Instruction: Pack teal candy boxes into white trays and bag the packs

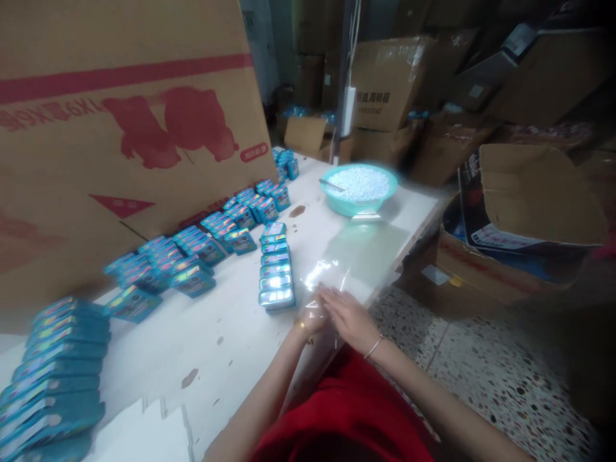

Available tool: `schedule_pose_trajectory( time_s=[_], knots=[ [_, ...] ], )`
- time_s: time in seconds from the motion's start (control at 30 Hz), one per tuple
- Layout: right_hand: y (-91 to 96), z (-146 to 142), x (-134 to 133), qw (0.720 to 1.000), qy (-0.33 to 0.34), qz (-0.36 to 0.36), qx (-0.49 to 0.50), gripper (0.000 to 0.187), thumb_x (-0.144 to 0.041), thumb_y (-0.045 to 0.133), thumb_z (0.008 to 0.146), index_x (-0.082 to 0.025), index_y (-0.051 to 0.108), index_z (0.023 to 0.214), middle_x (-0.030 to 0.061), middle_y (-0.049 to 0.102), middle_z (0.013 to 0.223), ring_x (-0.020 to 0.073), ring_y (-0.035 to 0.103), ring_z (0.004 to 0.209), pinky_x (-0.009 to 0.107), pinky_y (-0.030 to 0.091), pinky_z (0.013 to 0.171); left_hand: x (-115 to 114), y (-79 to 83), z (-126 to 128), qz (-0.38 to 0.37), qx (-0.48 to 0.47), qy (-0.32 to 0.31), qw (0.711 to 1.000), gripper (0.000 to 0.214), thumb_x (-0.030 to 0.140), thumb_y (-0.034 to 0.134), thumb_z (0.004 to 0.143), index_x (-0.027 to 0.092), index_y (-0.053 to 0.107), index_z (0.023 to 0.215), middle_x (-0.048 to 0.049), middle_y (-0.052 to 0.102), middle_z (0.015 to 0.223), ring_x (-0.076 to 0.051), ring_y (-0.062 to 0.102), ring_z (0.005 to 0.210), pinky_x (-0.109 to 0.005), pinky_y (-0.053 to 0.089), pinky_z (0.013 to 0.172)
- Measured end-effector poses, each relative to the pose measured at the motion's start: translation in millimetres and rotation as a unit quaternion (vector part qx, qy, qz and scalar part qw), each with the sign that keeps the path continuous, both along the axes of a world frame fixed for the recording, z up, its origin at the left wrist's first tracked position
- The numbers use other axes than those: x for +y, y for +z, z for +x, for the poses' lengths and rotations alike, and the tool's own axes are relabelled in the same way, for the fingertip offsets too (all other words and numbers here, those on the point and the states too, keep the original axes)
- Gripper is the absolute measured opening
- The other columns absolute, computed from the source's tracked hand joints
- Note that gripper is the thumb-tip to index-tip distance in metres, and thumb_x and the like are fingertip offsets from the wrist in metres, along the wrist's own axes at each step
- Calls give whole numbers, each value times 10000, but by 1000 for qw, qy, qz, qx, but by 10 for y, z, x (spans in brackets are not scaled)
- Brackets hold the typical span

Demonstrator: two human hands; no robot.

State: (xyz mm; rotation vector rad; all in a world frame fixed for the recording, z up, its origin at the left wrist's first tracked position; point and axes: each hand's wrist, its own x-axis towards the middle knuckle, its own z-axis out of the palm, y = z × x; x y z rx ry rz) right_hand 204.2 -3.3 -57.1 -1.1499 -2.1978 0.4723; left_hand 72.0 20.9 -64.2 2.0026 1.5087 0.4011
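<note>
A clear plastic bag stretches from my hands across the table towards the basin, with bright glare on its near end. My left hand is at the bag's near end, partly seen through the film; its fingers look closed on it but are blurred. My right hand lies beside it, fingers together and pressed on the film at the same end. Just left of the hands stands a row of small blue tins with shiny faces. Exactly how the fingertips grip the film is hidden.
More blue tins stand in groups along a large cardboard box, and another row is at the left. A turquoise basin holds small white pieces and a scoop. White sheets lie in front. Open cartons stand right.
</note>
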Motion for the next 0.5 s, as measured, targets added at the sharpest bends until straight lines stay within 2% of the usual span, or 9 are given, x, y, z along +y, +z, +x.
schedule_pose_trajectory(
  time_s=[0.1, 0.17, 0.2, 0.23, 0.3, 0.37, 0.43, 0.47, 0.5],
  knots=[
    [74, 125, 135, 999, -22, -8, 37, 406, -244, 295, 951, -194, 539, 1271, 80, 577, 1267, 226, 537, 1178, 461, 455, 992, -414, 344, 68, -11, -73, -110, 991, 394, 146, 418, 843, 160, 574, 1205, -103, 600, 1239, -207, 552, 1139, -360, 404, 1020],
    [271, 267, 227, 997, -54, 5, 61, 406, -267, 295, 958, -181, 537, 1272, 87, 591, 1247, 210, 564, 1145, 419, 485, 973, -592, 683, 13, -10, -149, -169, 974, 329, 200, 413, 883, 216, 623, 1136, -53, 662, 1135, -177, 608, 1031, -310, 453, 956],
    [418, 347, 266, 995, -75, 21, 66, 407, -280, 299, 961, -176, 528, 1281, 87, 587, 1254, 207, 562, 1148, 407, 487, 974, -615, 850, -67, 13, -184, -160, 970, 300, 240, 432, 893, 227, 636, 1113, -43, 675, 1102, -172, 619, 1004, -300, 460, 939],
    [588, 426, 300, 992, -96, 46, 64, 406, -287, 308, 961, -172, 517, 1290, 85, 579, 1264, 211, 551, 1160, 407, 481, 982, -584, 993, -183, 54, -213, -113, 969, 271, 277, 459, 891, 222, 653, 1071, -45, 686, 1066, -175, 627, 977, -302, 467, 923],
    [935, 548, 355, 982, -143, 112, 44, 407, -276, 323, 957, -176, 491, 1314, 80, 554, 1296, 231, 514, 1200, 439, 444, 1015, -375, 1149, -495, 156, -257, 63, 952, 256, 347, 498, 875, 199, 668, 996, -66, 694, 999, -191, 635, 926, -325, 478, 886],
    [1171, 583, 413, 971, -172, 165, 15, 423, -234, 331, 942, -184, 455, 1343, 83, 540, 1310, 267, 475, 1233, 494, 410, 1024, -46, 1100, -839, 210, -303, 245, 897, 324, 425, 497, 865, 187, 633, 1037, -82, 667, 1057, -203, 622, 944, -334, 487, 842],
    [1194, 505, 499, 968, -180, 171, -27, 460, -173, 353, 905, -197, 438, 1356, 94, 556, 1288, 310, 475, 1221, 535, 424, 975, 277, 896, -1115, 154, -321, 356, 864, 396, 485, 503, 848, 179, 604, 1079, -96, 641, 1118, -219, 604, 998, -334, 491, 816],
    [1118, 423, 554, 970, -179, 153, -52, 482, -141, 367, 879, -204, 445, 1351, 103, 566, 1273, 329, 491, 1197, 543, 444, 935, 403, 769, -1207, 94, -334, 393, 851, 424, 510, 492, 847, 161, 610, 1055, -111, 645, 1105, -228, 611, 983, -341, 499, 796],
    [992, 317, 615, 973, -176, 125, -79, 501, -112, 381, 852, -211, 463, 1336, 114, 574, 1261, 342, 515, 1161, 539, 465, 888, 495, 643, -1265, 28, -367, 401, 839, 456, 537, 484, 844, 140, 623, 1018, -125, 663, 1059, -236, 625, 947, -352, 508, 776]
  ],
)
